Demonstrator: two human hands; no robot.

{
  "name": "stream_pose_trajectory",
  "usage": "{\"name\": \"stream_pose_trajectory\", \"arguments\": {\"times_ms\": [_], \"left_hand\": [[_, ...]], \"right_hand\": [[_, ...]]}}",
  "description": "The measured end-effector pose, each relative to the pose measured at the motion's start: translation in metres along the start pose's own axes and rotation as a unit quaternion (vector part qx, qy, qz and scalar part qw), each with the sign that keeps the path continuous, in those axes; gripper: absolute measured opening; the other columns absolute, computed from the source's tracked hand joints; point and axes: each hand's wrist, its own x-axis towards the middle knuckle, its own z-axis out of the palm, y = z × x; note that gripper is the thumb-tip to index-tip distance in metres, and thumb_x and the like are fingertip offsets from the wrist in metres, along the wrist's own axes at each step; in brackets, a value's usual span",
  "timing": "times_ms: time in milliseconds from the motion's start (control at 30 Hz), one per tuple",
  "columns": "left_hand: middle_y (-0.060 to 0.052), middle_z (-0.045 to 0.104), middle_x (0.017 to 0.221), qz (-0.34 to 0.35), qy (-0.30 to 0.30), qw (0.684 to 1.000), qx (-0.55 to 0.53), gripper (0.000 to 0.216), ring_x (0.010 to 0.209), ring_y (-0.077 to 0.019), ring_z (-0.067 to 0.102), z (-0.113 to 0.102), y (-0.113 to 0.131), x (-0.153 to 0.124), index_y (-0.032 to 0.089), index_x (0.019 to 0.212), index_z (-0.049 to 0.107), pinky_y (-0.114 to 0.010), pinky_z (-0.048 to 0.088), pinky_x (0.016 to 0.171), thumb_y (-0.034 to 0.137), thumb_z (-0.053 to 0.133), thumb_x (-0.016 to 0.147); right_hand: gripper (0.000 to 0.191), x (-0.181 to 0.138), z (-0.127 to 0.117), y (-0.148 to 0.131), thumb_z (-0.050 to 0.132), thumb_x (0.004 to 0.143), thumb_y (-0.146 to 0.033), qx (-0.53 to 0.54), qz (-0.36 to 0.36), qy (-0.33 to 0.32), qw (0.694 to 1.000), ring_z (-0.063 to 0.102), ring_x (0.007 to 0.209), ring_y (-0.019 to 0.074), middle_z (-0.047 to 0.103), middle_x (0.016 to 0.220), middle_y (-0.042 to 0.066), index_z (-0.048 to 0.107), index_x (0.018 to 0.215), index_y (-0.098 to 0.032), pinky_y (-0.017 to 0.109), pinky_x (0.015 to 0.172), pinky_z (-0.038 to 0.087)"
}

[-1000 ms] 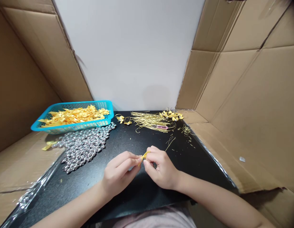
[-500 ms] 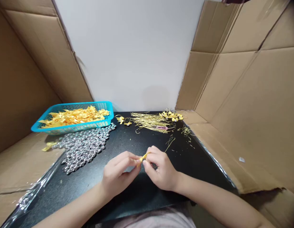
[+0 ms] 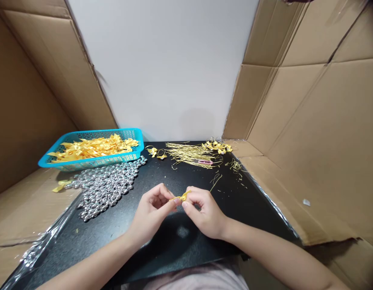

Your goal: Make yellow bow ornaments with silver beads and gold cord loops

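A small yellow ribbon bow (image 3: pixel 184 196) is held between my two hands, above the near part of the black table. My left hand (image 3: pixel 154 209) pinches its left end between thumb and fingers. On the other side, my right hand (image 3: pixel 204 211) grips the right end with thumb and bent forefinger. Whether a bead or cord is also in the fingers is hidden. Beyond my right hand lies a thin loose gold cord (image 3: pixel 215 180).
At the back left stands a blue basket (image 3: pixel 92 163) of yellow ribbon bows. Silver beads (image 3: pixel 108 187) spread before it. Gold cords (image 3: pixel 189 153), a pink tool (image 3: pixel 205 162) and finished-looking bows (image 3: pixel 218 147) lie at the back. Cardboard walls (image 3: pixel 319 133) flank the black table (image 3: pixel 180 257).
My left hand has rolled, its fingers now raised behind the thumb. The yellow bow has turned, and more of its middle shows between the hands. My right hand has barely moved.
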Motion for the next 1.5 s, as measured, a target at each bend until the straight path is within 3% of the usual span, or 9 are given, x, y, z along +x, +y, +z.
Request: {"name": "stream_pose_trajectory", "arguments": {"times_ms": [233,633,1500], "left_hand": [[0.006,0.061,0.061,0.027,0.002,0.999,0.022,0.025,0.055,-0.0081,0.056,-0.001,-0.004,-0.001,0.017,0.064,0.052,-0.017,0.047,0.054,0.019,0.075,0.072],[0.003,0.066,0.066,0.21,0.004,0.961,0.182,0.016,0.059,-0.0107,0.061,-0.006,-0.011,-0.005,0.019,0.068,0.058,-0.02,0.049,0.058,0.01,0.067,0.079],[0.0,0.066,0.065,0.237,0.006,0.937,0.257,0.018,0.058,-0.0138,0.063,-0.007,-0.011,-0.007,0.019,0.067,0.055,-0.024,0.05,0.057,0.013,0.065,0.08]], "right_hand": [[0.031,0.001,-0.001,-0.001,0.046,0.083,-0.014,0.001,0.001,-0.012,1.0,0.043,0.058,0.012,0.041,0.058,-0.003,0.038,0.054,-0.02,0.025,0.057,0.035],[0.033,0.0,0.001,0.001,0.047,0.082,-0.014,-0.01,0.008,-0.011,1.0,0.041,0.058,0.0127,0.038,0.058,-0.003,0.031,0.054,-0.021,0.025,0.057,0.033],[0.034,0.0,0.001,0.0,0.046,0.081,-0.013,-0.019,0.011,-0.024,0.999,0.042,0.058,0.0129,0.037,0.057,-0.003,0.03,0.052,-0.021,0.026,0.057,0.034]]}}
